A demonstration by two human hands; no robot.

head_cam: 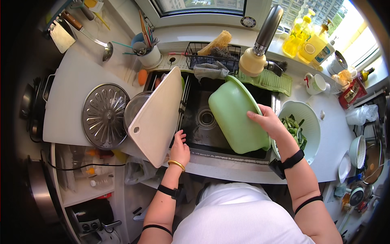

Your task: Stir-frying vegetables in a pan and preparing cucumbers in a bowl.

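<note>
My right hand [269, 122] grips the rim of a light green plastic basin [236, 119], which is tipped on its side above the black sink [201, 134]. The basin's outer bottom faces left, so its inside is hidden from me. My left hand [180, 151] is beside the lower right edge of a beige cutting board [158, 119], fingers apart and nothing visible in them. Whether it touches the board is unclear. The board leans at a slant over the sink's left part, partly covering a clear round lid or bowl [135, 106].
A pale colander [313, 134] with cut green vegetables [294, 128] stands right of the sink. The faucet [259, 48] overhangs the back. A wire rack [195, 59] holds a loofah and a scrubber. Left lies a round slotted metal plate [106, 116]. Soap bottles [304, 39] line the sill.
</note>
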